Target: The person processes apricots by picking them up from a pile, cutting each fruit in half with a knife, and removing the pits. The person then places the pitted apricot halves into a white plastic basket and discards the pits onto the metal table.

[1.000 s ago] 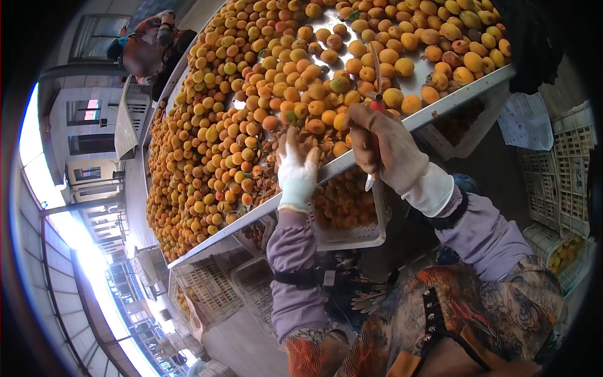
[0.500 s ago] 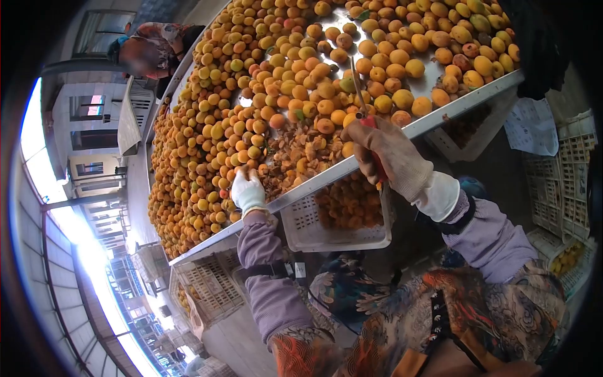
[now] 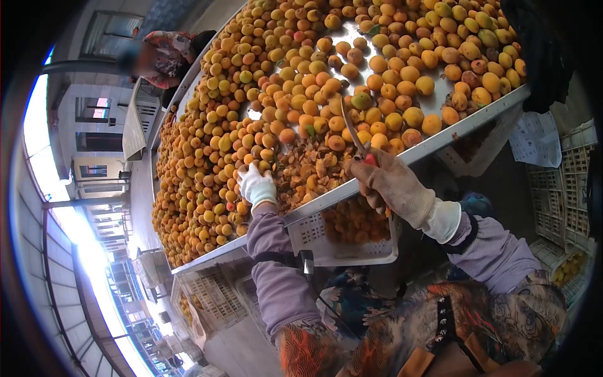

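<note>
Right hand (image 3: 396,188), three o'clock: fingers clamped round knife (image 3: 358,142), blade toward eleven, apparently for safety. Left hand (image 3: 257,187), nine o'clock: fingers at apricots (image 3: 225,143) on counter (image 3: 465,125), rim (image 3: 314,207) likely checks rolling; grip cannot be told.

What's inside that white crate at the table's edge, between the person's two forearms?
The white crate holds a heap of orange fruit pieces. The metal table edge covers its far part, and anything beneath the heap's top layer is hidden.

Shiny metal table (image 3: 452,130); orange-yellow fruits (image 3: 225,143) over most of it; brownish fruit pieces (image 3: 309,165) near one edge
</note>
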A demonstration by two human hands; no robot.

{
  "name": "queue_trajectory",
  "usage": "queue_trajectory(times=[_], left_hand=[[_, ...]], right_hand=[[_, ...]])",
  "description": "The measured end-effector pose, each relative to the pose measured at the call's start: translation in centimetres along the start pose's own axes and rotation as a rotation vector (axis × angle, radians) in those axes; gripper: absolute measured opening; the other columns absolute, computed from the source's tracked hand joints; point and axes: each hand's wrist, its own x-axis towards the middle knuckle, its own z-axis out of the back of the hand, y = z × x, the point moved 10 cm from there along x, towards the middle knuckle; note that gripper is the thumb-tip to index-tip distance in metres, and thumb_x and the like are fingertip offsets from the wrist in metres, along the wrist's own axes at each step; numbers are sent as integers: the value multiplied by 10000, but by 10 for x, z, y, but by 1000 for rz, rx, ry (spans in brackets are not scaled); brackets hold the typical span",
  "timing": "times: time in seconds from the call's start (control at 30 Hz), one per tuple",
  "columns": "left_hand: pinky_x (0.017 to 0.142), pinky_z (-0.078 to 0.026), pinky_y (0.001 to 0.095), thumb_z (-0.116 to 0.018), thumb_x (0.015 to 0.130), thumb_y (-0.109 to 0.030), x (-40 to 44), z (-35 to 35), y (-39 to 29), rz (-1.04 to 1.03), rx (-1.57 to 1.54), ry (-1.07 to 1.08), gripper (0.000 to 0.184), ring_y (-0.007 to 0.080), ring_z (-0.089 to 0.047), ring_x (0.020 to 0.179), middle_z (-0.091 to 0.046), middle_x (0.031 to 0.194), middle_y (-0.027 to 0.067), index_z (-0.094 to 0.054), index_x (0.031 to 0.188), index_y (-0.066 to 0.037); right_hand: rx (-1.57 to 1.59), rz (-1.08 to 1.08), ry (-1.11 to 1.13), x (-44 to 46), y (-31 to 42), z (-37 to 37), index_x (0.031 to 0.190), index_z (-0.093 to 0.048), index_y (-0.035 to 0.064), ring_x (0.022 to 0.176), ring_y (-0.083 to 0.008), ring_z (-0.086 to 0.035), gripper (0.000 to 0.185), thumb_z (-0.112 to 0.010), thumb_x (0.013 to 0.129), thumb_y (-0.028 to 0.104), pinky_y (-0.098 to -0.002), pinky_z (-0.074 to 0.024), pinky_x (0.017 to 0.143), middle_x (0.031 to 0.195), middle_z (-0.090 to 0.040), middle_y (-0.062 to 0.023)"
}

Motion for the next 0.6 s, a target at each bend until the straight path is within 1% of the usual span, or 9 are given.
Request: queue_trajectory(times=[0.07, 0.17, 0.23, 0.3, 0.33, 0.37, 0.43, 0.57, 0.6], left_hand=[[898, -427, 416, -703, 735, -276, 0, 2, -3, -2, -92, -4, 406, 350, -471, 1102, -501, 1142, 163, -563, 1060, -78], [902, -420, 432, -707, 724, -276, -6, 7, -5, -32, -69, -40, 452, 353, -462, 1110, -498, 1146, 170, -542, 1076, -46], [886, -438, 379, -714, 729, -224, -12, 14, -3, -41, -140, -100, 481, 302, -502, 1073, -517, 1124, 170, -505, 1101, -1], [862, -449, 306, -689, 765, -135, -19, 14, 13, 26, -984, -81, 446, 244, -539, 1006, -535, 1100, 157, -477, 1126, 19], [850, -449, 264, -650, 798, -57, -22, 13, 14, -72, -1274, -104, 405, 198, -550, 961, -540, 1089, 139, -459, 1146, 24], [850, -449, 264, -650, 798, -57, -32, 25, 12, -69, -1268, -109, 405, 198, -550, 961, -540, 1089, 139, -459, 1146, 24], [870, -463, 298, -613, 826, -51, -62, 38, -11, -91, -1759, 64, 397, 200, -553, 978, -534, 1097, 129, -450, 1184, 3], [901, -484, 358, -590, 874, -155, -117, 47, -34, -19, -1981, 231, 428, 214, -567, 1001, -546, 1096, 115, -426, 1247, -21], [901, -485, 367, -601, 875, -196, -129, 47, -41, -26, -2100, 278, 444, 227, -577, 1002, -554, 1103, 115, -427, 1245, -22]], right_hand=[[29, -42, 38, 3, -11, -4, 916, -492, 95, 457, -25, -454, 287, -602, 885, 359, -158, -392, 407, 643, -488, 38], [15, -10, 66, 2, -11, -8, 875, -489, 105, 467, -22, -456, 291, -604, 881, 371, -164, -395, 406, 625, -479, 46], [-20, -57, 46, -1, -13, -9, 905, -500, 100, 487, -35, -467, 306, -604, 878, 387, -173, -390, 420, 631, -481, 39], [-50, -108, 29, -2, -19, -9, 934, -511, 96, 507, -49, -479, 326, -603, 875, 403, -181, -384, 434, 638, -483, 32], [-14, -114, 94, -1, -23, -16, 929, -516, 95, 490, -38, -470, 322, -608, 873, 398, -176, -394, 425, 634, -485, 39], [22, -119, 161, -1, -26, -24, 924, -520, 93, 474, -28, -462, 318, -612, 871, 393, -171, -403, 416, 631, -487, 46], [8, -110, 253, -5, -31, -35, 940, -528, 93, 475, -29, -465, 313, -593, 883, 394, -169, -402, 419, 628, -493, 46], [83, -136, 455, -19, -42, -60, 962, -542, 96, 471, -32, -468, 311, -519, 923, 404, -166, -392, 423, 613, -502, 49], [-91, -142, 500, -23, -46, -61, 961, -552, 96, 461, -35, -463, 325, -475, 943, 411, -167, -385, 421, 611, -503, 43]])
